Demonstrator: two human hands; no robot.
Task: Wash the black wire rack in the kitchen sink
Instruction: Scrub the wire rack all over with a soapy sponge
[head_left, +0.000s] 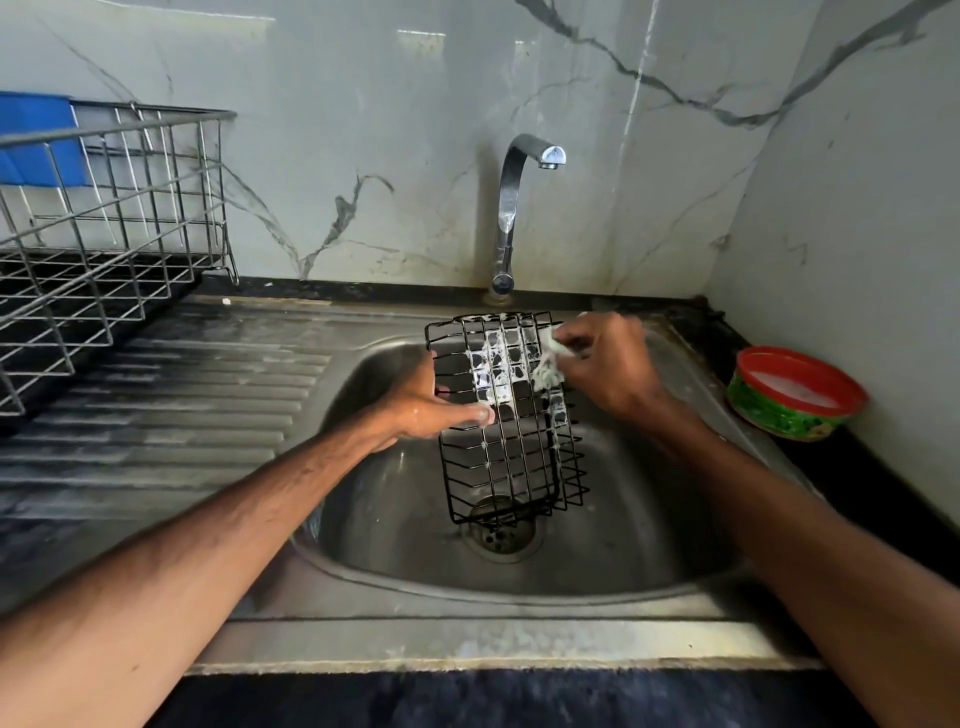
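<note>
The black wire rack (511, 447) stands tilted on end inside the steel sink (395, 525), its lower end near the drain (501, 530). White soap foam clings to its upper wires. My left hand (428, 402) grips the rack's left edge, thumb over the front wires. My right hand (605, 364) holds a soapy scrub pad (548, 366) pressed against the rack's upper right part. The chrome tap (511, 208) rises behind the sink, and no water runs from it.
A steel wire dish drainer (104, 228) stands on the counter at the left, above the ribbed draining board (171, 410). A red-rimmed green tub of dish soap (795, 392) sits at the right by the wall. Marble-patterned tiles back the sink.
</note>
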